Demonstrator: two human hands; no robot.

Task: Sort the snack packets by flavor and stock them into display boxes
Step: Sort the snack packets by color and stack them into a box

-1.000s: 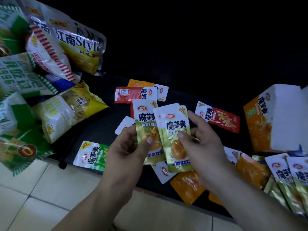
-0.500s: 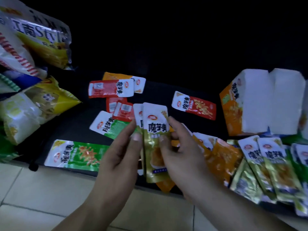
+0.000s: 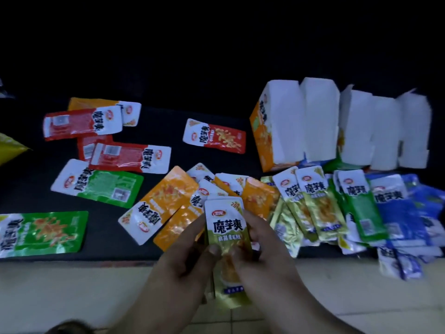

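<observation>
1. At six o'clock I see a glossy, rectangular gold-green packet [image 3: 226, 233] fronting a thin stack.
2. My left hand [image 3: 183, 268] and right hand [image 3: 267, 259], close together, pinch it, with both thumbs on its face.
3. Two crinkled green packets [image 3: 96, 185] lie flat at nine o'clock.
4. White cardboard display boxes [image 3: 317, 121] stand at two o'clock.

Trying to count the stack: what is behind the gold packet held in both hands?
Behind the gold packet, pinched by the left hand and right hand, thin edges of more packets show along its lower left edge. Their number and flavor are covered.
</observation>
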